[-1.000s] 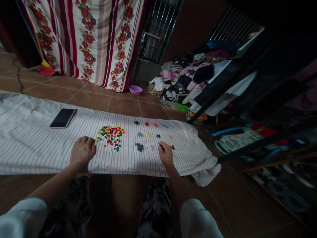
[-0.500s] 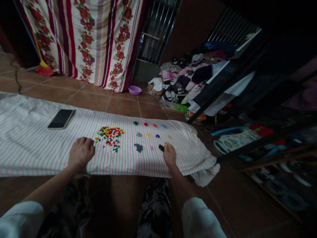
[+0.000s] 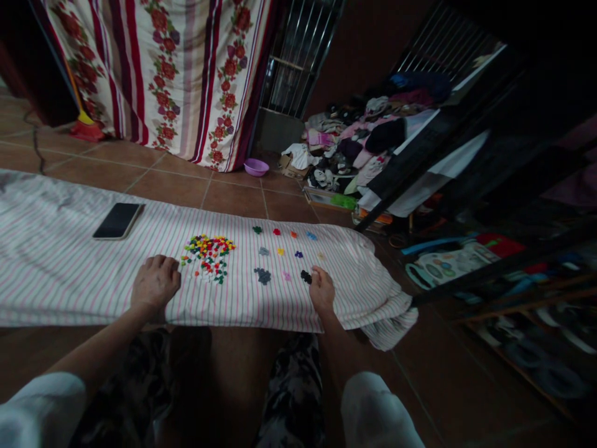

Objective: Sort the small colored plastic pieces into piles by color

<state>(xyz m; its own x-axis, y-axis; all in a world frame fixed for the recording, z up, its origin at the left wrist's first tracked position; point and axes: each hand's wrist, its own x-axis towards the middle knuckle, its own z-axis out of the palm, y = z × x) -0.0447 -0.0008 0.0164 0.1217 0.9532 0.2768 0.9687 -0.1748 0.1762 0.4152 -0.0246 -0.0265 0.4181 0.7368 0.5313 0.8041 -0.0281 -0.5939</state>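
Observation:
Palm down on the striped cloth, my left hand [image 3: 156, 283] rests with its fingers loosely bent, just left of a mixed heap of small coloured beads [image 3: 212, 247]. My right hand [image 3: 321, 287] is at the right edge of a small black bead pile [image 3: 306, 277]. Its thumb and fingers are pressed together; whatever they hold is too small to make out. Left of the black pile lie a pink group [image 3: 286, 275] and a larger dark grey pile [image 3: 263, 276]. Further rows hold light grey [image 3: 263, 251], yellow [image 3: 280, 251], dark blue [image 3: 299, 254], green [image 3: 257, 230], red [image 3: 277, 231], orange [image 3: 293, 234] and light blue beads [image 3: 311, 235].
A phone [image 3: 118, 221] lies on the striped cloth [image 3: 60, 249] at the left. Beyond are a floral curtain [image 3: 191, 81], a purple basin [image 3: 256, 167] and a heap of clothes [image 3: 354, 140]. A dark metal post [image 3: 396, 199] stands at the right.
The whole view has shifted slightly. My right hand stays beside the black beads, its fingertips a little further off the pile. My left hand keeps its place on the cloth.

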